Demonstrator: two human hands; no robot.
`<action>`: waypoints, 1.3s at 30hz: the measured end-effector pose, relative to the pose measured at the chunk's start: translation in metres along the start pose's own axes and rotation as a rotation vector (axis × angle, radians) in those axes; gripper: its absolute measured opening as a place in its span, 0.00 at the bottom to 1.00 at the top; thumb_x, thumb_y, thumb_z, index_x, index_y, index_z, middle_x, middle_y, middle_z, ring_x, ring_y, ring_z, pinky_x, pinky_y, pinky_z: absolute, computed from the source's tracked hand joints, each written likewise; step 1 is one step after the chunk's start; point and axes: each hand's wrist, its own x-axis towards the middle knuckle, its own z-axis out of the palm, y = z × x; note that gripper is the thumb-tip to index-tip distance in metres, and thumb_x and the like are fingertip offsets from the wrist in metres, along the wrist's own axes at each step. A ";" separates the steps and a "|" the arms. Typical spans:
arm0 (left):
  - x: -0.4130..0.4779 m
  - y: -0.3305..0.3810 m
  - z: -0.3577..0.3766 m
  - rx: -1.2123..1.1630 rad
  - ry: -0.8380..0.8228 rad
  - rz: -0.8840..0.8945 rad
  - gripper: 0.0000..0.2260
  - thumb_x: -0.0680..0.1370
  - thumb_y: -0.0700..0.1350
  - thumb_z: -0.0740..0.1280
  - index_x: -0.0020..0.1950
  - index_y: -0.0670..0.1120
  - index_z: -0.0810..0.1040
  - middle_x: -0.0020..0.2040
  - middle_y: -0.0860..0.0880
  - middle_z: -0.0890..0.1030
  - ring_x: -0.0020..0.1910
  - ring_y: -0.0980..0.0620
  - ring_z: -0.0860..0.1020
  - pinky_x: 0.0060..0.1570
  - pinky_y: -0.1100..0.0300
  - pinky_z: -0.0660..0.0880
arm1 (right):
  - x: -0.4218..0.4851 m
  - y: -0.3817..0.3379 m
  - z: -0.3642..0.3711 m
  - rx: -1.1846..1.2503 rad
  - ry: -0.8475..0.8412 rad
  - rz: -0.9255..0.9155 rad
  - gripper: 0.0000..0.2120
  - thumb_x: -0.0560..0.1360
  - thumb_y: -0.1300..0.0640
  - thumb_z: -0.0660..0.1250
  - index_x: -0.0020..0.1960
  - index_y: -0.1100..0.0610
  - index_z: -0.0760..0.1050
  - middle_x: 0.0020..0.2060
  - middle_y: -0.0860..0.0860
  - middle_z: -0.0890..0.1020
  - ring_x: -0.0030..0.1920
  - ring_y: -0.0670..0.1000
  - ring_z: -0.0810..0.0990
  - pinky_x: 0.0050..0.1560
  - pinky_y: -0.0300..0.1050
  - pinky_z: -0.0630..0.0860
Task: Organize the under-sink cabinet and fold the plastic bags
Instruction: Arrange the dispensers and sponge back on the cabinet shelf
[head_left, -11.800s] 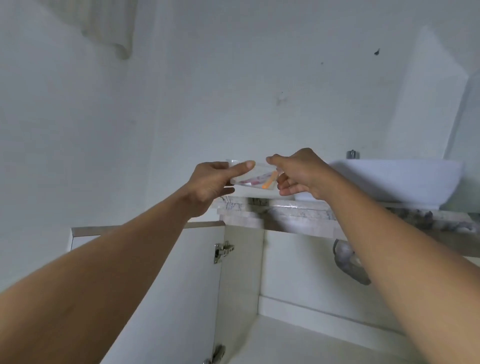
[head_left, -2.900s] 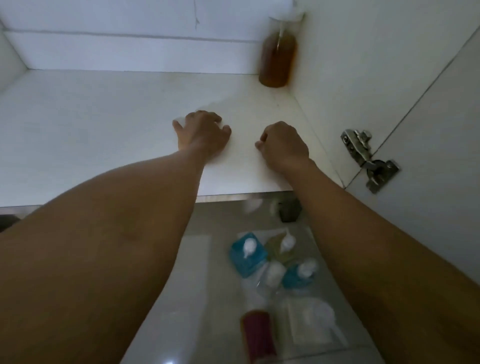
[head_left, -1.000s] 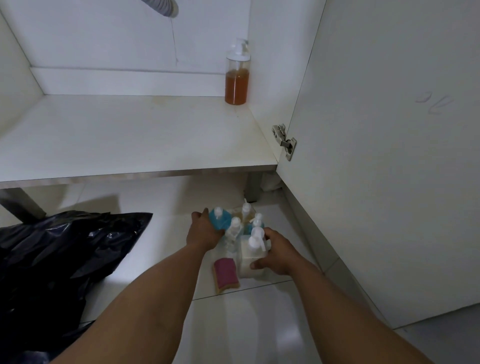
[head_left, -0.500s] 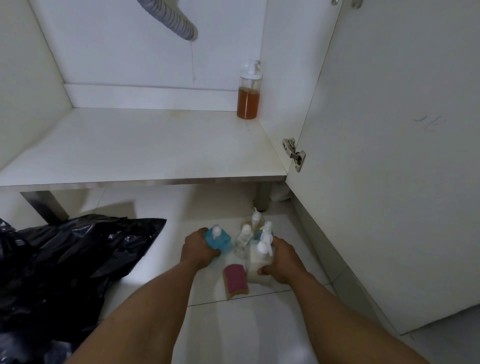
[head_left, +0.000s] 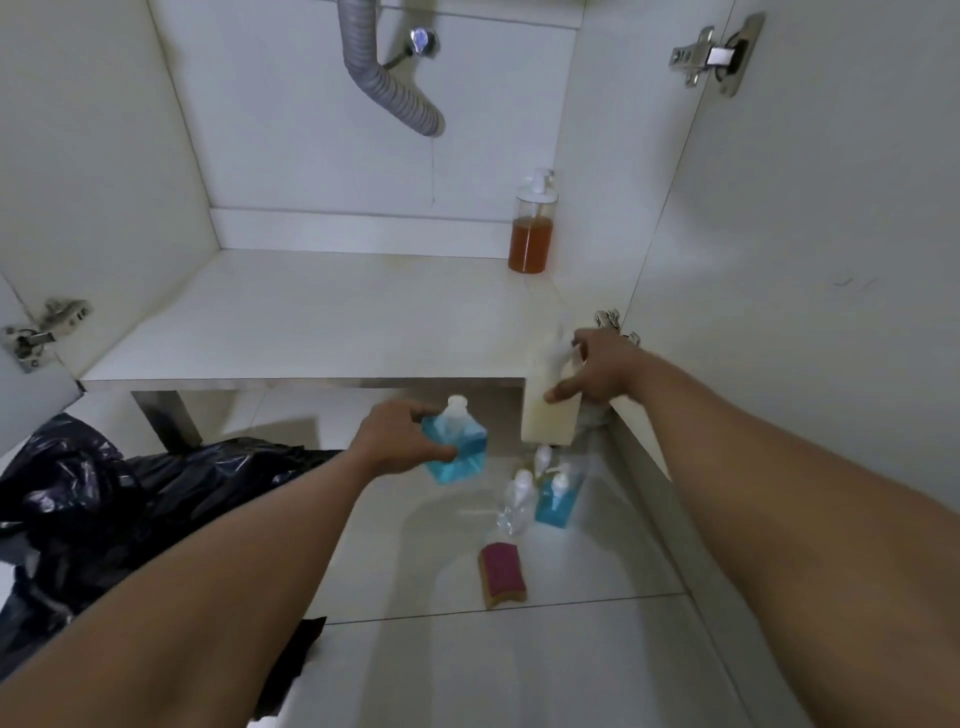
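Fingers (head_left: 415, 411) of the left hand (head_left: 395, 436) are curled round a blue bottle (head_left: 460, 449) with a white cap. They hold it in the air above the tiled floor (head_left: 467, 665), near the centre of the view. At 2 o'clock from it, the right hand (head_left: 602, 371) grips a cream bottle (head_left: 550, 421), with one finger stretched across its front. This bottle is blurred and hangs at the front right corner of the cabinet shelf (head_left: 311, 322).

On the shelf, at 12 o'clock from the cream bottle, an amber pump dispenser (head_left: 531, 234) stands upright in the back right corner. A grey drain hose (head_left: 387, 78) hangs down at 12 o'clock of the view.

On the floor, at 6 o'clock from the cream bottle, a clear pump bottle (head_left: 514, 506) and a small blue pump bottle (head_left: 556, 501) stand close together. A dark red sponge (head_left: 501, 574) lies just below them. A black plastic bag (head_left: 104, 499) lies crumpled at 9 o'clock.
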 end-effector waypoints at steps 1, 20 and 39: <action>0.004 0.007 -0.012 -0.029 0.014 0.020 0.32 0.62 0.54 0.82 0.65 0.51 0.82 0.55 0.53 0.85 0.49 0.57 0.82 0.53 0.59 0.79 | 0.004 -0.009 -0.014 0.028 0.007 -0.006 0.44 0.60 0.52 0.84 0.71 0.59 0.69 0.62 0.56 0.78 0.53 0.55 0.80 0.52 0.51 0.81; 0.119 0.057 -0.046 -0.486 0.229 -0.109 0.38 0.66 0.37 0.82 0.74 0.41 0.71 0.68 0.44 0.76 0.63 0.44 0.77 0.63 0.47 0.77 | 0.079 -0.022 -0.025 0.290 0.295 -0.018 0.39 0.68 0.55 0.80 0.74 0.54 0.66 0.65 0.54 0.74 0.55 0.59 0.79 0.46 0.53 0.83; 0.144 0.033 -0.011 -0.480 0.259 -0.140 0.34 0.77 0.39 0.73 0.80 0.44 0.62 0.77 0.46 0.67 0.74 0.46 0.68 0.70 0.54 0.68 | 0.120 -0.005 0.010 0.335 0.238 0.018 0.39 0.70 0.56 0.78 0.76 0.51 0.64 0.69 0.53 0.72 0.57 0.58 0.76 0.36 0.46 0.79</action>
